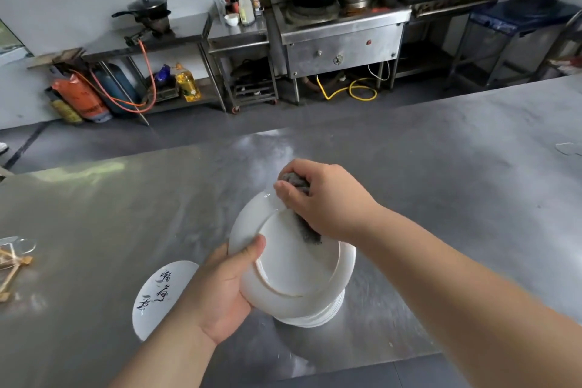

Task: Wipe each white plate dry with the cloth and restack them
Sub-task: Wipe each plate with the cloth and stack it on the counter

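Left hand [217,290] grips a white plate [293,264] by its near rim, tilted over the stack [318,316] on the steel counter [441,198], likely to expose its underside. Right hand [327,198] is clenched around the grey cloth [307,230], pressing it onto the plate's far side. A lettered plate [157,296] lies apart, left of the stack, probably already dried.

the right hand [327,198] covers most of the grey cloth [307,230]. the held plate [293,264] hides the stack [318,318] beneath, so its count is unclear. the left arm [176,337] covers part of the lettered plate [157,293].
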Available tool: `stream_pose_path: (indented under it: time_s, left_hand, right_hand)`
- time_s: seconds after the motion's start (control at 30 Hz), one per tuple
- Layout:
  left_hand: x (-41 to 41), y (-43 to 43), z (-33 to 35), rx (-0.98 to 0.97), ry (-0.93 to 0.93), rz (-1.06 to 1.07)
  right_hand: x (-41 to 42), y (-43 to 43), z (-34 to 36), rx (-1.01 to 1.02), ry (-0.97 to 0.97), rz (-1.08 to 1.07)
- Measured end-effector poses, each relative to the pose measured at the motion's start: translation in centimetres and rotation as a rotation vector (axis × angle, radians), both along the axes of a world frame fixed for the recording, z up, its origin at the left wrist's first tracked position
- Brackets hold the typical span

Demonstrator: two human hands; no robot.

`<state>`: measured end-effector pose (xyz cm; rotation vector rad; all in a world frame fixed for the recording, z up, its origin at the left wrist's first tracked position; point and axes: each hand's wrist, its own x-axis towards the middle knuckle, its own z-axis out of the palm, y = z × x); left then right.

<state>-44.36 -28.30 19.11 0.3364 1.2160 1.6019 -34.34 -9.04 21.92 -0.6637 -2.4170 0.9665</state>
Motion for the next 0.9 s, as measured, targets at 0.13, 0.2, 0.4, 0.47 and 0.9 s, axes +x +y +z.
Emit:
stream_pose_path:
  time_s: [0.13,0.2,0.4,0.47,0.9]
  left_hand:
    - [0.7,-0.2,-0.6,0.037,0.037,0.104]
    - [1.3,-0.7,-1.2,0.06,0.018,0.165]
    - [1.2,-1.3,-1.6,0.036,-0.1,0.221]
    - [1.1,-1.6,-1.2,-0.007,-0.107,0.138]
    - [1.1,-0.2,-1.3,0.007,-0.133,0.299]
  right_hand:
    - [1.0,-1.7,-2.2,-0.205,0.174,-0.233]
    - [1.7,-2.7,-3.9,-0.393,0.193,-0.325]
    - [1.0,-3.7,-6.1,-0.575,0.134,-0.377]
    - [0.5,-1.7,-4.3,-0.363,0.099,-0.317]
    - [0.3,-6.2,-6.5,-0.7,0.21,-0.479]
